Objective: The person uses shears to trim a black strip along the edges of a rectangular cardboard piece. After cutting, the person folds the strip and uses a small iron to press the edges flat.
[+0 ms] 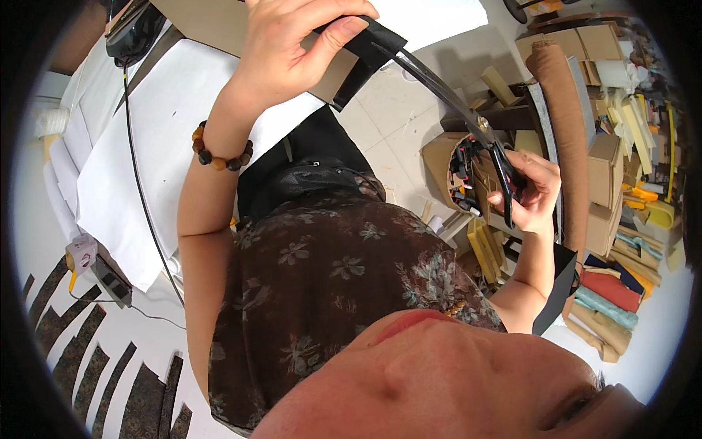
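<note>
Several dark items (pixel 463 162) occupy a container (pixel 436 160) near scissors (pixel 482 124).

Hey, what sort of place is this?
Probably a sewing or upholstery workshop: there are large scissors, dark patterned pieces laid out at lower left, and a brown roll resembling cloth.

left hand (pixel 292 55): clipped by upper edge | right hand (pixel 540 186): partly behind scissors (pixel 482 124) | patterned strips (pixel 142 401): cut by rim

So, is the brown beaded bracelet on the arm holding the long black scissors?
No, the brown beaded bracelet circles the left wrist, while the right hand holds the long black scissors.
</note>
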`<action>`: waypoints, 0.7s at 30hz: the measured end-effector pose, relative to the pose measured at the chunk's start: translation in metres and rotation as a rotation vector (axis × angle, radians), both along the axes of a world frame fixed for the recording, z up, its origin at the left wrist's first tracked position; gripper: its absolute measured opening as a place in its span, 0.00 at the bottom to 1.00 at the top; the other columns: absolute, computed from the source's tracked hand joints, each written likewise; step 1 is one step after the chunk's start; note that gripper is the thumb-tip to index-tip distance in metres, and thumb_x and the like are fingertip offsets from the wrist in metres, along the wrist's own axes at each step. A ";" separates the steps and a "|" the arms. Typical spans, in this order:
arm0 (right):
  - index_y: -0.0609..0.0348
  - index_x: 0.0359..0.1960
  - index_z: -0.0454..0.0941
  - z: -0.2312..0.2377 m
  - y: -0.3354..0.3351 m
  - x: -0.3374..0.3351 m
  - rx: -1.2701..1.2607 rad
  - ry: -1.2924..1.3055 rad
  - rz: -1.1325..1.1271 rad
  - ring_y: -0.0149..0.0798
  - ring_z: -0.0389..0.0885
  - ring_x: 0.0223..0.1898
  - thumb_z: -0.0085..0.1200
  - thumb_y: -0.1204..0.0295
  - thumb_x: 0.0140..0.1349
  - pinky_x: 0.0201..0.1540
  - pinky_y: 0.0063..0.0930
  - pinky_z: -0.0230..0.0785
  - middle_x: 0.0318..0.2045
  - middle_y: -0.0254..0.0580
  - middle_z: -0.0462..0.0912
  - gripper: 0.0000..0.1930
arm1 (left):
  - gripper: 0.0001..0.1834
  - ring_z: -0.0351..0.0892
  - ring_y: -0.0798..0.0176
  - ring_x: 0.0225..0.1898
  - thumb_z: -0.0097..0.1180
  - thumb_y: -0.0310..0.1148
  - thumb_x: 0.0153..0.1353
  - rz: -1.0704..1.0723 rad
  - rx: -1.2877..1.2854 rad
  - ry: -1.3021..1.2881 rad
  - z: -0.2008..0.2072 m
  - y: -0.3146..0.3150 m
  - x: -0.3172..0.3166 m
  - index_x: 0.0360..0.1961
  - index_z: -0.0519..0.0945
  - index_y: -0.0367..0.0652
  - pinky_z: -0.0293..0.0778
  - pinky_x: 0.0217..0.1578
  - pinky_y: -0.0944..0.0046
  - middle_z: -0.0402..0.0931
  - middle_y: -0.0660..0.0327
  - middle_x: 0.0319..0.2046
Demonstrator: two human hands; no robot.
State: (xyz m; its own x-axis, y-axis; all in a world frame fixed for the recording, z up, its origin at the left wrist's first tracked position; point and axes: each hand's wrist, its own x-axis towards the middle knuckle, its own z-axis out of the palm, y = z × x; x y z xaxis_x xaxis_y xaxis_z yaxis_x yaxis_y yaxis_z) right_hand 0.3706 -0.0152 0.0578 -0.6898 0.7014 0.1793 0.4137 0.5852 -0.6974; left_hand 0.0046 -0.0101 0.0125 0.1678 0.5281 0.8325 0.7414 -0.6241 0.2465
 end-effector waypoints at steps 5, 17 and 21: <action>0.72 0.40 0.83 0.000 0.000 -0.002 0.033 -0.010 0.016 0.26 0.68 0.20 0.72 0.70 0.41 0.22 0.21 0.57 0.19 0.34 0.75 0.23 | 0.04 0.69 0.59 0.36 0.61 0.32 0.57 -0.002 -0.004 -0.003 0.000 0.000 0.000 0.33 0.84 0.47 0.54 0.52 0.55 0.76 0.66 0.27; 0.70 0.42 0.83 0.005 -0.005 -0.002 0.053 -0.054 -0.009 0.26 0.70 0.21 0.72 0.68 0.42 0.23 0.20 0.61 0.21 0.35 0.77 0.25 | 0.05 0.69 0.60 0.35 0.61 0.35 0.60 -0.004 0.003 -0.005 -0.002 0.002 0.000 0.33 0.84 0.47 0.54 0.51 0.55 0.75 0.66 0.27; 0.70 0.43 0.83 0.004 -0.003 -0.003 0.069 -0.056 0.002 0.26 0.70 0.21 0.73 0.68 0.42 0.24 0.20 0.61 0.20 0.35 0.77 0.25 | 0.05 0.69 0.60 0.35 0.61 0.35 0.59 0.008 0.026 0.007 -0.004 0.001 -0.001 0.33 0.84 0.47 0.54 0.51 0.55 0.76 0.66 0.27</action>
